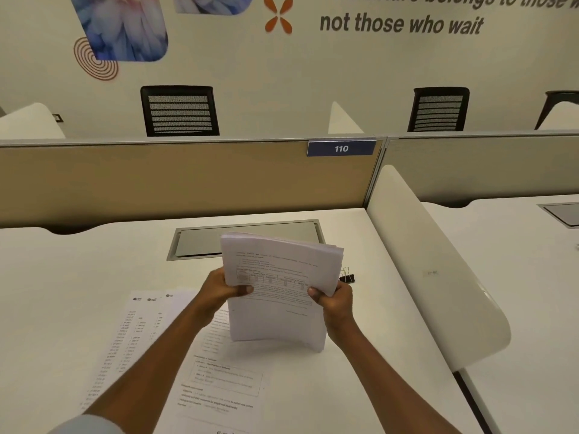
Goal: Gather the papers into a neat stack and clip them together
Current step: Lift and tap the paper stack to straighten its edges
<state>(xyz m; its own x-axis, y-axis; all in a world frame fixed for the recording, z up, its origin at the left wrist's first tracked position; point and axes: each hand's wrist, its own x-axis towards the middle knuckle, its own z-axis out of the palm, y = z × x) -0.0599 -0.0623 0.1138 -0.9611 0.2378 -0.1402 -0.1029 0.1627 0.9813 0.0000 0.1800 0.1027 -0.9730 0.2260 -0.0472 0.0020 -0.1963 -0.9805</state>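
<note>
Gripping the paper stack [275, 289] upright, the left hand [230, 288] and right hand [333, 297] each pinched a side edge, thumbs in front. The sheaf bowed: light, limp and prone to fanning, so it was best held mid-edge. Loose sheets [150, 339] lay left of the grip, a binder clip [347, 276] just beyond the right hand. Fingers behind the stack were hidden, and its contact with the desk [360, 386] could not be confirmed.

blue partition tag [341, 148] reading 110, wall lettering [401, 25] "not those who wait"
</note>
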